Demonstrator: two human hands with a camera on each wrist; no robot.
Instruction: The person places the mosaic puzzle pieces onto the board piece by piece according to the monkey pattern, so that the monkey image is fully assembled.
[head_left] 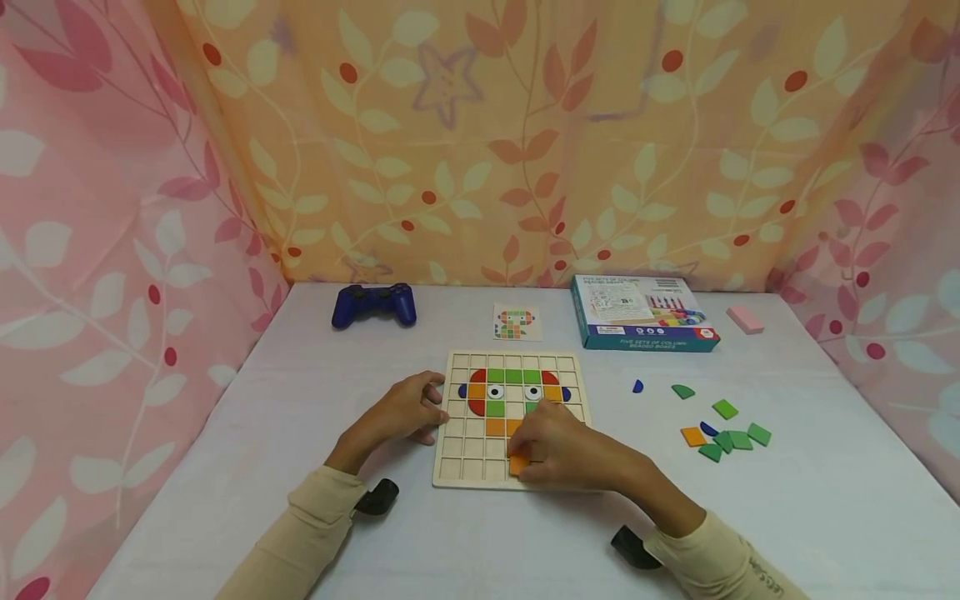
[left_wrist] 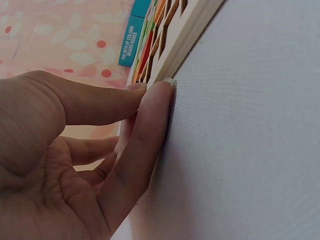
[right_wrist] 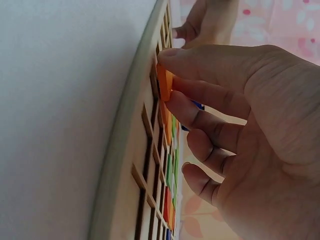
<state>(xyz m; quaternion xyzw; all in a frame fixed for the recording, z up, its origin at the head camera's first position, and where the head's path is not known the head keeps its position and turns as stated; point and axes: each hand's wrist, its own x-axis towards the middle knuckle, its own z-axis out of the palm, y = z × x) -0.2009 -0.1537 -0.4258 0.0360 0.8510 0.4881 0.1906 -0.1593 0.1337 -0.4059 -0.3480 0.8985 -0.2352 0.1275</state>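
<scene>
A wooden grid board (head_left: 463, 472) lies on the table, partly filled with red, orange, green and blue tiles and two eye tiles. My left hand (head_left: 405, 408) is at its left edge; in the left wrist view, thumb and a finger (left_wrist: 150, 110) grip the board's rim (left_wrist: 175, 55). Over the lower middle cells, my right hand (head_left: 566, 450) pinches an orange square tile (right_wrist: 165, 82) between thumb and fingers. The tile is tilted against the grid in the right wrist view. That hand hides part of the board's right side in the head view.
A picture card (head_left: 517, 322) lies behind the board. Right of the card is a teal-and-white box (head_left: 648, 340), with a pink block (head_left: 745, 320) beyond it. Several loose tiles (head_left: 741, 440) lie to the right. A blue game controller (head_left: 373, 306) sits at back left.
</scene>
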